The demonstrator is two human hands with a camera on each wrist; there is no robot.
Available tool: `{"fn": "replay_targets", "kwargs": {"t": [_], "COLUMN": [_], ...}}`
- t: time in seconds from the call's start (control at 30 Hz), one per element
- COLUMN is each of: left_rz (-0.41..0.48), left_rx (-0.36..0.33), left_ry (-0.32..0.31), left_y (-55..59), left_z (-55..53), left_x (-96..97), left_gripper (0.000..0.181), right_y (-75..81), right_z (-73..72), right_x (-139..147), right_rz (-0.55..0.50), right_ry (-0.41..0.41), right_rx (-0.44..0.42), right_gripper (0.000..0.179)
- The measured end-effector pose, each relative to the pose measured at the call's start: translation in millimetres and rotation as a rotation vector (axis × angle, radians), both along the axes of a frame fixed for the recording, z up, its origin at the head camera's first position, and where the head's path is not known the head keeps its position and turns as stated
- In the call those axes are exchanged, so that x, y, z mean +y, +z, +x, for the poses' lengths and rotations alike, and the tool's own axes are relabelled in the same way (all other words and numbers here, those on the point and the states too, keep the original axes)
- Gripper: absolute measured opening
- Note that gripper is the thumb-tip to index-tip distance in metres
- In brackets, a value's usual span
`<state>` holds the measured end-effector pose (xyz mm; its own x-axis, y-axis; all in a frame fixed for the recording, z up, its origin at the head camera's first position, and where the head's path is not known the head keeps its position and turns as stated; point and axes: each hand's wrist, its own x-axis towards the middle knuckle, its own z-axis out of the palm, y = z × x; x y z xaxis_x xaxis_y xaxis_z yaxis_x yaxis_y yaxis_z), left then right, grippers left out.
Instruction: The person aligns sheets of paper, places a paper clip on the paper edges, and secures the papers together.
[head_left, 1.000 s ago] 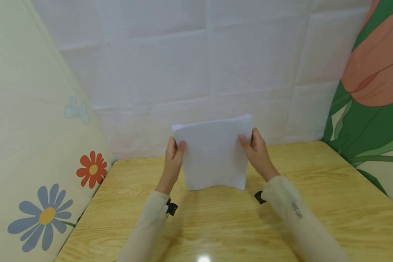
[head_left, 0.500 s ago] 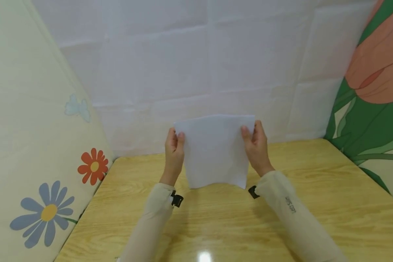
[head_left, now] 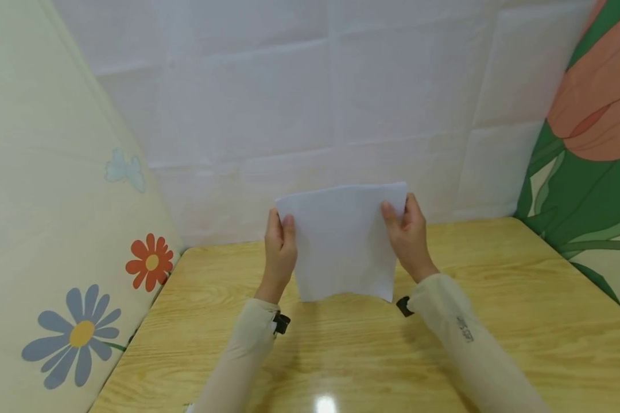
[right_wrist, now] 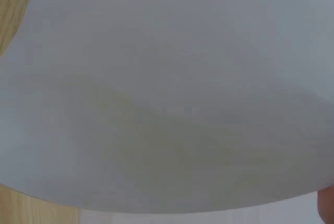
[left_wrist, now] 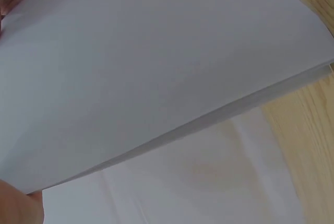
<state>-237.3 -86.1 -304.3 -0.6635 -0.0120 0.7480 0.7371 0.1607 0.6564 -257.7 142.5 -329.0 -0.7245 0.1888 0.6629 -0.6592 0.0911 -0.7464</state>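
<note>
A stack of plain white paper (head_left: pixel 343 246) stands nearly upright in the middle of the head view, its lower edge bowed and close to the tabletop. My left hand (head_left: pixel 281 252) pinches its left side, thumb on the near face and fingers behind. On the opposite side my right hand (head_left: pixel 412 241) grips it the same way, a little higher. Seen from the left wrist, the stack (left_wrist: pixel 146 72) shows a layered side edge. The right wrist view is mostly filled by the curved face of the paper (right_wrist: pixel 156 88).
The wood-grain table (head_left: pixel 341 344) runs back to a creased white cloth backdrop (head_left: pixel 268 115). Flower-printed panels stand at both sides, cream on the left (head_left: pixel 41 172) and a large tulip print on the right (head_left: pixel 594 189). A black strap end (head_left: pixel 281 323) hangs at the left cuff.
Both hands keep their hold. The stack tilted so that its top edge, showing thickness a second ago, now looks thin. It rose slightly, then came down a little.
</note>
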Motion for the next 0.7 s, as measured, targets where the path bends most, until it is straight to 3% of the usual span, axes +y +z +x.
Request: {"fn": "replay_targets", "kwargs": {"t": [0.23,0.7], "left_rz": [-0.007,-0.03], "left_rx": [-0.043,-0.077], "left_ry": [-0.021,0.011], "left_y": [-10.4,-22.4], "left_z": [-1.9,4.0], "left_x": [-0.9,1.0], "left_gripper": [0.019,0.018], "right_y": [-10.2,-36.4], "right_z": [-0.2,-3.4], "right_x": [3.5,1.1], "right_rz": [0.053,0.031], "right_ry": [0.005,0.021], "right_rx": [-0.099,-0.168], "right_gripper": [0.032,0.028]}}
